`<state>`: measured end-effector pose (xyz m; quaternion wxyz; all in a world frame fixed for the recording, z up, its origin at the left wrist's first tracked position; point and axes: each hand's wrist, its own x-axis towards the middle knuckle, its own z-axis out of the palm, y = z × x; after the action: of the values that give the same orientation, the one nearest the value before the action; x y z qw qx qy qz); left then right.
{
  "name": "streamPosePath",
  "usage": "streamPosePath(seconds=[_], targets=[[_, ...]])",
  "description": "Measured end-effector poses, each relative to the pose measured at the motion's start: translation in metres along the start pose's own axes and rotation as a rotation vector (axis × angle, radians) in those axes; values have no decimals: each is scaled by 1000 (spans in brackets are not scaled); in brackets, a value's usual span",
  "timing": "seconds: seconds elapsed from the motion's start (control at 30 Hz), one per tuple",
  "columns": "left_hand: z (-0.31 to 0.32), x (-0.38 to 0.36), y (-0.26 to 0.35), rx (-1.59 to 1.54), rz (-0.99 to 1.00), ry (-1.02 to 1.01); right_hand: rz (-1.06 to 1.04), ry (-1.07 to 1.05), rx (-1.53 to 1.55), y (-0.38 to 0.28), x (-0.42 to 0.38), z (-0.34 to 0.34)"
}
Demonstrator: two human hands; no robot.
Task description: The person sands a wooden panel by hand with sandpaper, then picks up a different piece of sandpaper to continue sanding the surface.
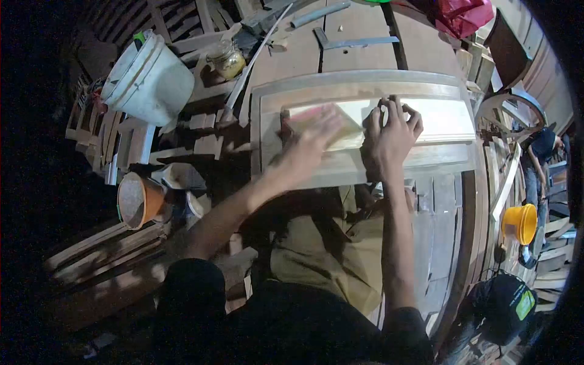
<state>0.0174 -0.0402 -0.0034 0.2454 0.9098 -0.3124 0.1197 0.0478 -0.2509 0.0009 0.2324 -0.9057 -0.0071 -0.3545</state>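
Note:
Across the work surface lies a framed wooden panel point(420, 161), its pale middle board point(447, 118) lined with grooves. Blurred by motion, my left hand point(316, 134) presses on a reddish and tan sheet point(344, 128) that looks like sandpaper, over the left part of the pale board. My right hand point(392, 134) rests on the board's middle with bent, parted fingers, and nothing shows in its grip. Its shadow falls just to its left.
A metal square point(359, 42) and a grey tube point(320, 13) lie behind the panel. To the left stand a white bucket point(155, 79), a jar point(226, 61) and an orange bucket point(152, 204). People point(508, 304) and a yellow bucket point(520, 223) are at right.

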Motion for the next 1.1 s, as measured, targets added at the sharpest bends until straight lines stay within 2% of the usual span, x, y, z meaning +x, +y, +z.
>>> streamPosePath(seconds=[0.1,0.2,0.23,0.27,0.33,0.43,0.53,0.57,0.67,0.7,0.83,0.93,0.97,1.03,1.1], targets=[[-20,30,-18,-51,-101,-34,-5,-15,-2,3,-2,6],[-11,2,20,-53,13,-36,-26,13,-23,7,0,3],[-19,9,11,-97,54,-13,-25,20,-28,8,0,6],[-30,13,3,-21,-93,-143,-28,22,-28,8,-3,8],[-37,35,-24,-159,-280,-46,-24,1,-3,5,-6,6],[-17,1,12,78,-53,-29,-20,9,-4,7,-1,3],[-26,3,-7,-89,-36,-65,-15,6,27,3,-3,1],[-23,12,-24,-21,-151,-96,-30,8,18,2,-2,2],[-8,1,1,64,53,-28,2,-57,-10,1,-1,-4],[-5,-6,19,-28,43,-49,-15,-9,-13,4,-1,2],[-35,34,-14,-186,-206,-45,-49,20,-26,11,-5,9],[-7,1,20,23,86,3,-29,1,9,8,-3,3],[-7,-2,18,55,91,-38,-25,-1,24,8,-3,2],[-30,14,3,-45,-157,-91,-20,-15,-3,6,-5,2],[-29,15,-3,-162,-183,-43,-44,32,1,10,-4,8]])
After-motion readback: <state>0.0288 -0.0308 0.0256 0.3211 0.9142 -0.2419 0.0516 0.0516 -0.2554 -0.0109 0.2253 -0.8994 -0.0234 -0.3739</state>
